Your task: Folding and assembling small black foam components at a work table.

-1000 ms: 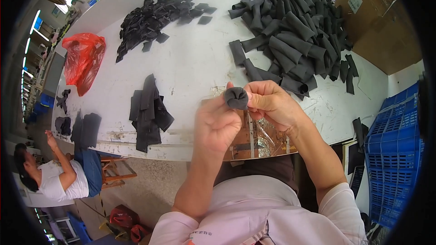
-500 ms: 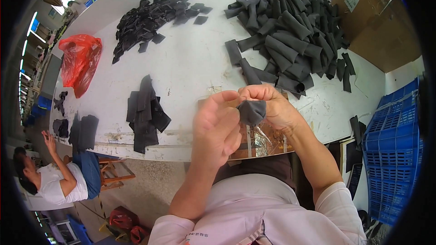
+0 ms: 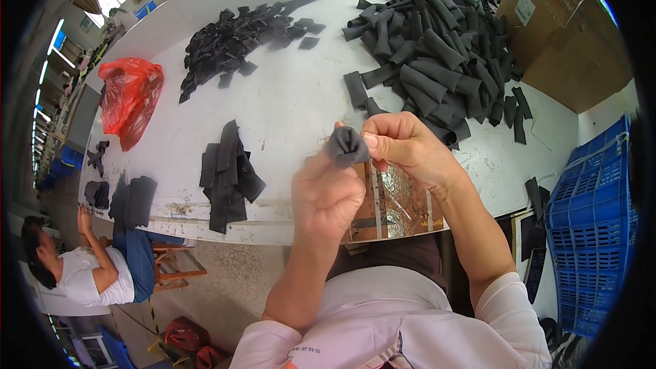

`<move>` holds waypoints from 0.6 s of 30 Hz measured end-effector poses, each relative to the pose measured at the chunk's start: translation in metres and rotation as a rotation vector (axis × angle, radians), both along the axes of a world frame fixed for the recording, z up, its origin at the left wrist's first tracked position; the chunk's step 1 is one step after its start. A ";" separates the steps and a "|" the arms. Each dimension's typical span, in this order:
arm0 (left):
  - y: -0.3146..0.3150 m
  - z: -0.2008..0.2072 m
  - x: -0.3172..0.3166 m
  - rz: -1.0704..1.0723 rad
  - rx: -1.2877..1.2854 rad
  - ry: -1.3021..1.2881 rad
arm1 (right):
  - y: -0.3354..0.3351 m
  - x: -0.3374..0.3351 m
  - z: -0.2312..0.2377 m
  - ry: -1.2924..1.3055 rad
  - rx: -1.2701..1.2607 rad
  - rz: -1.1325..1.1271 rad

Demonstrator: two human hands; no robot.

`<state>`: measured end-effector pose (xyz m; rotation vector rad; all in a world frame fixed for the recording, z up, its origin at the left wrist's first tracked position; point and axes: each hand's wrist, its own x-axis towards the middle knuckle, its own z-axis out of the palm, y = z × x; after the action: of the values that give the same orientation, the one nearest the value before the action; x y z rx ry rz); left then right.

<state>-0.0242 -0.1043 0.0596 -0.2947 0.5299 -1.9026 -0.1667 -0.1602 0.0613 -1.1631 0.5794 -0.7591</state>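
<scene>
A dark grey fabric tube [image 3: 346, 147] is up in front of me, seen end-on, its opening folded inward. My left hand [image 3: 326, 195] is closed on it from below and behind; a fingertip shows just above its rim. My right hand [image 3: 413, 152] pinches the tube's right edge between thumb and forefinger. Both hands are over the near edge of the white table [image 3: 287, 106], above a brown taped board [image 3: 396, 205]. Beyond my right hand lies a large heap of similar dark grey tubes [image 3: 437, 55].
Small dark fabric pieces [image 3: 229, 44] are piled at the back left. Flat dark strips [image 3: 231, 174] lie left of my hands, with a red plastic bag [image 3: 130, 99] farther left. A cardboard box [image 3: 567, 34] and blue crates [image 3: 591, 232] stand right. Another person [image 3: 96, 263] sits at far left.
The fabric tube has moved left and up and turned, so its folded opening now shows. My right hand has shifted to its right edge. The other person's hand has lowered.
</scene>
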 end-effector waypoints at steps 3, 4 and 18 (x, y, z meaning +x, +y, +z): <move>-0.002 -0.031 0.003 -0.017 0.055 -0.117 | -0.006 -0.001 -0.018 0.060 0.020 0.077; -0.001 -0.040 0.001 -0.045 0.095 -0.222 | -0.003 -0.006 -0.033 0.063 0.021 0.069; 0.016 -0.046 -0.004 -0.017 -0.123 -1.105 | 0.005 -0.009 -0.066 -0.089 0.211 0.104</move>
<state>-0.0286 -0.0879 0.0136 0.6711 -0.3303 -1.7950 -0.1756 -0.1550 -0.0048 -0.9525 0.5070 -0.6411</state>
